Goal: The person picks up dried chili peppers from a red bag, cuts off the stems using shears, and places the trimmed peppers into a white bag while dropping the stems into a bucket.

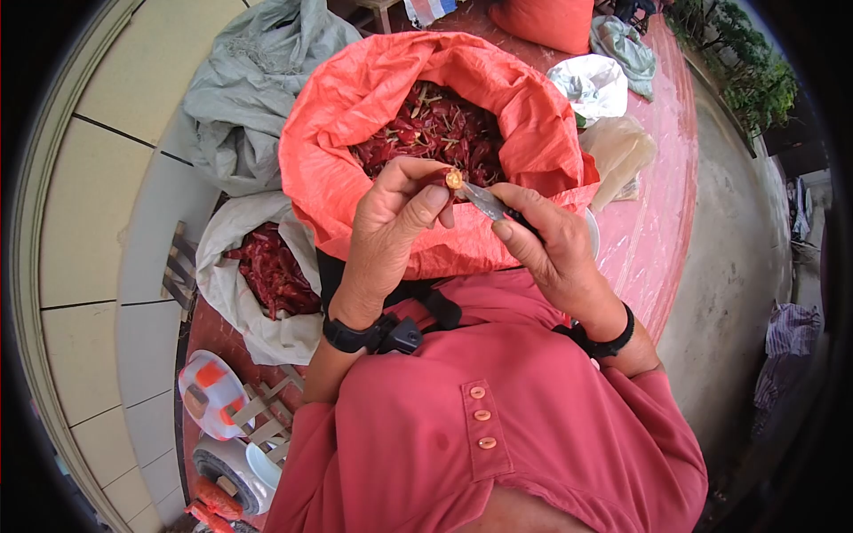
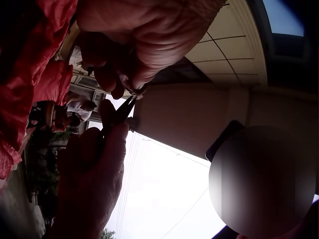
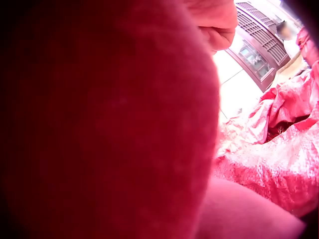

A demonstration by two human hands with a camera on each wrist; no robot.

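My left hand (image 1: 395, 213) pinches a dried red chili pepper (image 1: 436, 179) over the near rim of a large orange-red sack (image 1: 324, 133). The pepper's pale round end (image 1: 455, 179) points toward my right hand (image 1: 553, 233). That hand grips small scissors (image 1: 484, 202) by their dark handles, the metal tips right at this pale end. In the left wrist view the scissors' blades (image 2: 125, 108) look slightly parted. Many dried red chilies (image 1: 431, 133) fill the sack below the hands. A blurred red surface fills most of the right wrist view.
A white sack (image 1: 218, 258) with more red chilies stands at the left, below a grey sack (image 1: 235, 98). A clear container (image 1: 211, 391) and a small wooden stool (image 1: 267, 413) are nearer. White and beige bags (image 1: 617, 155) lie at the right. Another person (image 2: 79, 105) appears farther off.
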